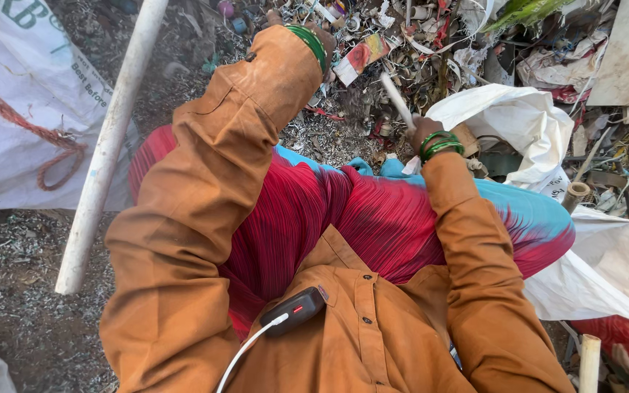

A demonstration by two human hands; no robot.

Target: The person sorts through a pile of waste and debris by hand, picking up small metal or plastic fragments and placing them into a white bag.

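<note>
Right grip (422, 131) holds a white stick (397, 100) at the scrap heap's (431, 51) edge; left grip (307, 29) unclear.

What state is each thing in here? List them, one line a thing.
Left hand: stretched out into the scrap pile, mostly hidden behind the sleeve cuff; grip cannot be told.
Right hand: closed around a short white stick.
Short white stick: held tilted, its free end pointing up and left.
Long white pipe: lying slanted on the ground, untouched.
White sack: open and crumpled beside the right hand.
Scrap pile: loose and mixed.
</note>
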